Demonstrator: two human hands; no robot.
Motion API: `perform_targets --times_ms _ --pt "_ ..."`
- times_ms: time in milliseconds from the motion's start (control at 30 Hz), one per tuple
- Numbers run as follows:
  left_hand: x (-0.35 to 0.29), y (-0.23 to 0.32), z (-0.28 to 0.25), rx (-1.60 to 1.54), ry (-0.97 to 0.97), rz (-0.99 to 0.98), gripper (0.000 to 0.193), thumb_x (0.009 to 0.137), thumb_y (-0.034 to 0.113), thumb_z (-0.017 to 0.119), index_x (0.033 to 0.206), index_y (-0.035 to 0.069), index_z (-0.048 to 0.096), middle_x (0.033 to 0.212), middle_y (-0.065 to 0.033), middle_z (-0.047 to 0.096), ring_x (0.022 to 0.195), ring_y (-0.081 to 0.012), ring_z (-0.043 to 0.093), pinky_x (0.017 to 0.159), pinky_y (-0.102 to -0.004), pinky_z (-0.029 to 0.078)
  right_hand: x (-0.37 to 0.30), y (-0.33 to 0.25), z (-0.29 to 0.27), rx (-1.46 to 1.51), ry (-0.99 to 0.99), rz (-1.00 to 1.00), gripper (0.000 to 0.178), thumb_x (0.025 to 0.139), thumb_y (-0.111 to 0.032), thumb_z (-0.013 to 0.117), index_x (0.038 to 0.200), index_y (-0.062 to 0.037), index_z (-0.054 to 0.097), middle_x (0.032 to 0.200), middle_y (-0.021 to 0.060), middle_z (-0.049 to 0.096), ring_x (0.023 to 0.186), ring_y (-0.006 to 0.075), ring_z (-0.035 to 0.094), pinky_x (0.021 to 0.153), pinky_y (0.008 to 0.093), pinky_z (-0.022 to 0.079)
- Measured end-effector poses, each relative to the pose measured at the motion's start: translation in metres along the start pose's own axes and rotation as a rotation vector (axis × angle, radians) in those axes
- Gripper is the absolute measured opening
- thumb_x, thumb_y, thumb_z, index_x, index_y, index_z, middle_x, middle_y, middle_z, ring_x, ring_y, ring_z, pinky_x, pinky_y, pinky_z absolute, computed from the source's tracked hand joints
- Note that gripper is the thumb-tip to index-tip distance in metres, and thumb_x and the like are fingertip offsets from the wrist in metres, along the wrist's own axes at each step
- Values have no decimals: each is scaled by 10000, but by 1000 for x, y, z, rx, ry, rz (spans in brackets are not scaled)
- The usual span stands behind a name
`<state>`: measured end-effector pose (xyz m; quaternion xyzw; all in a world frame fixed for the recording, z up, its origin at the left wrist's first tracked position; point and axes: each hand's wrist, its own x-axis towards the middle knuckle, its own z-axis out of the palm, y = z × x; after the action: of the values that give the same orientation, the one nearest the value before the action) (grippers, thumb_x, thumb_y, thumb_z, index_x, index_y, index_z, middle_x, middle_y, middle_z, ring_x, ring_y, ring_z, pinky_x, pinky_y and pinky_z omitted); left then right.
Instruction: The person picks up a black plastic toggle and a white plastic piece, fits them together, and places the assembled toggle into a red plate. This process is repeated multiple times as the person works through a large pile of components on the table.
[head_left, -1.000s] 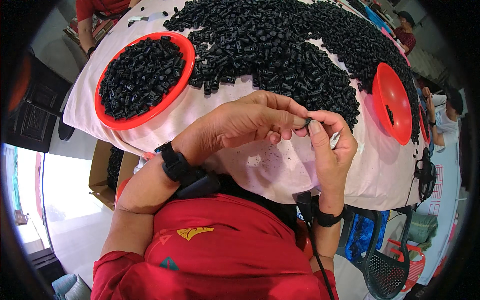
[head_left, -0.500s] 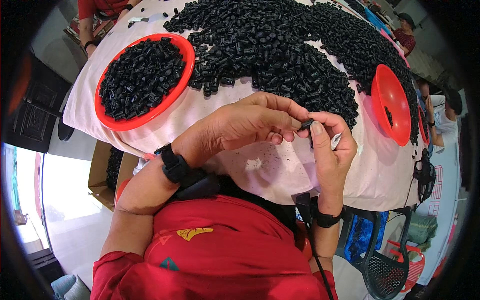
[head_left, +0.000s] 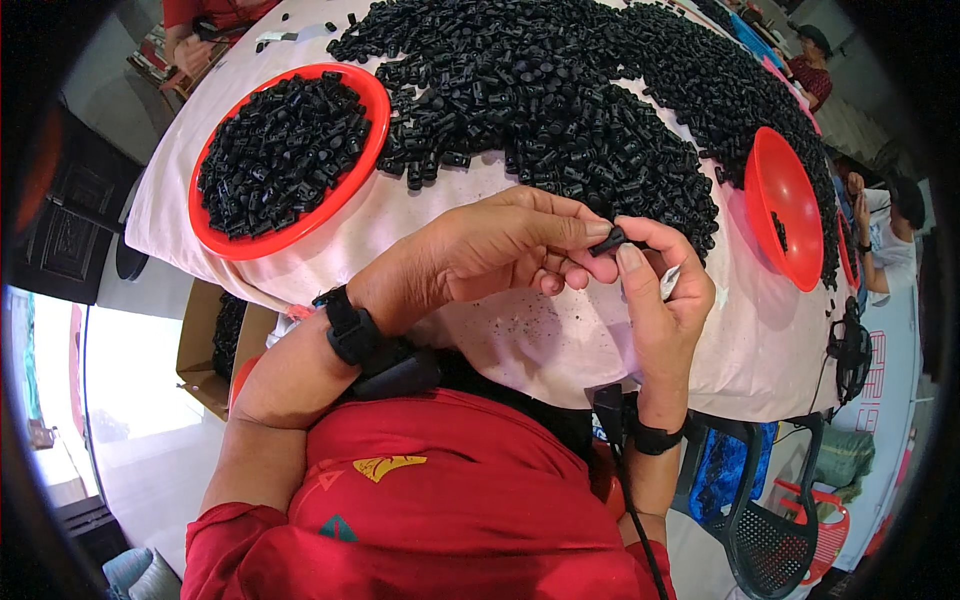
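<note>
A small black plastic part (head_left: 609, 241), short and roughly cylindrical, is held up over the near side of the table. My left hand (head_left: 500, 243) pinches it between thumb and index finger, the other fingers curled beneath. From the other side, my right hand (head_left: 672, 290) has its thumb and index fingertips against the part. Something small and white (head_left: 670, 281) shows by the right hand's curled fingers; its kind is unclear. Behind both hands spreads a large heap of similar black parts (head_left: 560, 120) on the pale tablecloth (head_left: 500, 355).
A red basin (head_left: 376, 150) full of black parts stands at the left. At the right, a tilted red bowl (head_left: 790, 220) has a few parts inside. An open cardboard box (head_left: 200, 345) sits below the table's left edge. Other people work around the table; a dark chair (head_left: 770, 540) is at lower right.
The black part has turned between my fingertips, and my left thumb and index finger have closed further onto it. At upper left, another person's hands have moved.
</note>
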<state>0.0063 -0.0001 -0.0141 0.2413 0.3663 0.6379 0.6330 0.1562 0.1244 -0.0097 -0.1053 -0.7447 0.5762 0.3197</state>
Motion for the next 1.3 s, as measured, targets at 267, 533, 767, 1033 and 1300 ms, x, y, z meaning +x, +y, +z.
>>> perform_targets --times_ms 267,533,767,1033,1300 --pt "2 -2 1 37 1 -10 238 968 260 549 1020 36 611 900 -81 683 702 -73 612 571 -186 473 3 1 -2 -18 13 26 137 873 -121 655 958 -14 644 760 -39 586 658 14 459 590 168 368" --pt "0 1 8 98 26 -20 227 952 278 579 990 56 615 863 -59 677 692 -56 593 565 -182 441 1 0 0 -12 28 38 132 864 -124 656 930 -13 628 769 -27 586 686 30 476 632 186 394" --pt "-1 3 12 202 104 -22 236 954 289 574 985 59 616 855 -57 681 686 -64 595 574 -193 452 1 -1 -1 -4 37 99 117 874 -110 640 928 -7 626 806 4 625 716 46 523 661 194 418" --pt "-2 1 7 85 36 -20 251 963 296 556 986 54 616 860 -50 672 701 -66 587 580 -196 454 2 0 0 88 -19 61 176 899 -108 628 1029 10 642 844 38 667 748 61 584 675 193 449" --pt "2 -3 2 7 13 -1 215 956 261 570 993 55 614 856 -13 631 703 -61 558 587 -188 435 2 -6 2 89 -21 75 196 890 -125 647 1035 7 642 821 19 651 711 56 558 652 196 439"
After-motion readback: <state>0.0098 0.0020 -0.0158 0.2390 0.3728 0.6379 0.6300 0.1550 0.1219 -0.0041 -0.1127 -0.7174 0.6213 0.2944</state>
